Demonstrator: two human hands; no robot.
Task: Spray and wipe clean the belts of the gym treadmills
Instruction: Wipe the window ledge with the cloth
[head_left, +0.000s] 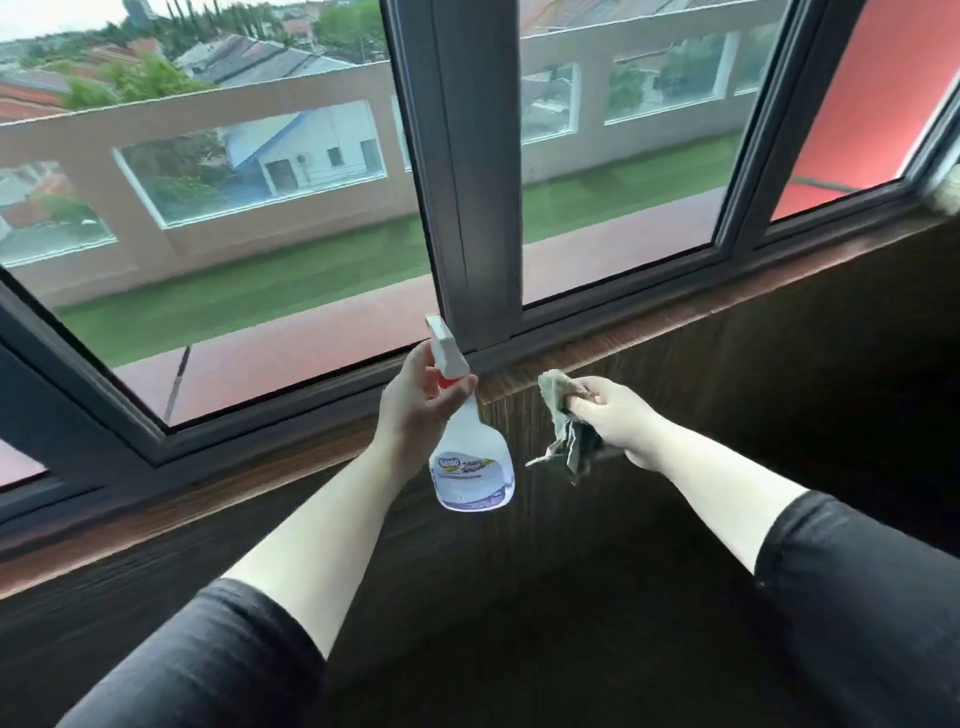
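The left grip (415, 400) curls tight round the neck of a translucent plastic spray bottle (470, 467). At its 3 o'clock, the right grip (618, 421) clutches a crumpled grey cloth (563, 431) near the wood-grain sill (675, 319).

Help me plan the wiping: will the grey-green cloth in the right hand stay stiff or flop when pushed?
The crumpled grey-green cloth is probably floppy: it droops in folds below the right hand gripping it. It seems light, as a thin frayed end sticks out unsupported. Pushed, it would likely bunch up unless pressed flat.
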